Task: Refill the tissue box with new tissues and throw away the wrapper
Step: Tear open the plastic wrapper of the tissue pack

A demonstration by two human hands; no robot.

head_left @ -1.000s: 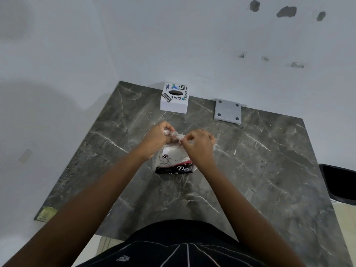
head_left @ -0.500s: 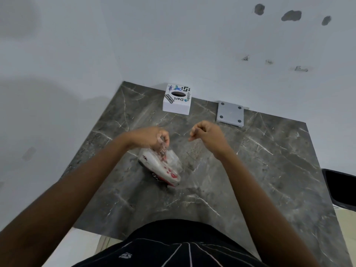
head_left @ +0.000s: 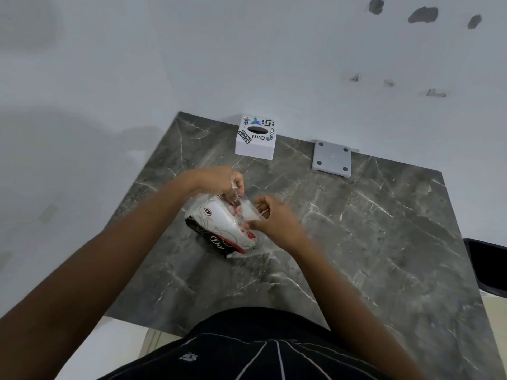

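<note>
Tissue pack (head_left: 225, 229) tilted at mid-counter, lower end on the counter (head_left: 370, 242), plastic wrapper (head_left: 241, 205) loose at its upper end; left hand (head_left: 222, 181) pinched shut on the wrapper's top edge; right hand (head_left: 270, 218) closed on the wrapper's right side; tissue box (head_left: 255, 138) upright at the counter's far edge by the wall, oval slot up, well apart from the pack; grey plate (head_left: 332, 159) beside the box; black bin (head_left: 488, 263) off the counter's right edge.
</note>
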